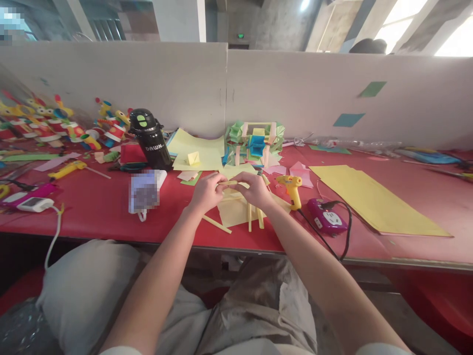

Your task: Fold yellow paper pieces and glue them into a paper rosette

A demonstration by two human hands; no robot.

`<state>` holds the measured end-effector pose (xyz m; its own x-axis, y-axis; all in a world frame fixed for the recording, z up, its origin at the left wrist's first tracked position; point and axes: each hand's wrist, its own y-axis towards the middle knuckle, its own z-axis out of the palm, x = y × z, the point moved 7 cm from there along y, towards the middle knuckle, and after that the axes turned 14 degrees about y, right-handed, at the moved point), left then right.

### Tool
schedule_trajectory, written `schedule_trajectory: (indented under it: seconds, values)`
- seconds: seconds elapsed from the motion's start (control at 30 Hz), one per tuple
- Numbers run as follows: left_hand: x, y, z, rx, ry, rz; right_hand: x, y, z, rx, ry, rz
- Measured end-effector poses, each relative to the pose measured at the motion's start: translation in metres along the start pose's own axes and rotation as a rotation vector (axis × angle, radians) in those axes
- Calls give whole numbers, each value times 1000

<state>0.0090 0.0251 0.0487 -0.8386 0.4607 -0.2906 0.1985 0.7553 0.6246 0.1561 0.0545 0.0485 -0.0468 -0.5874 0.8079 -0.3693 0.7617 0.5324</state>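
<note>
Head camera view shows two hands over a red surface (181, 212), to the right of a black bottle (153, 150) and nearer to the person than it. The left hand (207, 191) and the right hand (256, 190) pinch a thin yellow strip (227, 183) between them, with thumbs and fingers near its two ends. The step in hand looks like shaping or lining up this strip, but the fingers hide too much to say which. The next move calls for a light, even pinch, since a hard squeeze could bend such a skinny piece.

Loose strips (250, 218) lie right of the bottle and closer to the person. They are long, straight and pale. They look like folded paper, but I cannot tell for sure. Flat yellow paper (232, 216) is under some of them.

Right of the bottle, a paper model (257, 144) has pointy green folds, a blue piece and pink posts. Farther right of the bottle lies a smooth yellow plastic glue gun (294, 192), then a purple power block (323, 214) with round corners. Wide, flat yellow sheets (373, 199) lie even farther right of the bottle.
</note>
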Motion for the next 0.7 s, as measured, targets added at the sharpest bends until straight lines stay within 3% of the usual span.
schedule_trajectory:
  seconds: [0.27,0.4,0.57,0.7]
  values:
    - [9,2,0,-39,-224,-129,-7,0,-4,-95,155,64]
    - [16,1,7,-6,-395,-271,-14,0,-4,-133,267,107]
    - [17,1,9,20,-505,-315,-13,1,-6,-153,310,103]
    - [27,1,6,-48,-506,-376,-17,3,-15,-200,527,165]
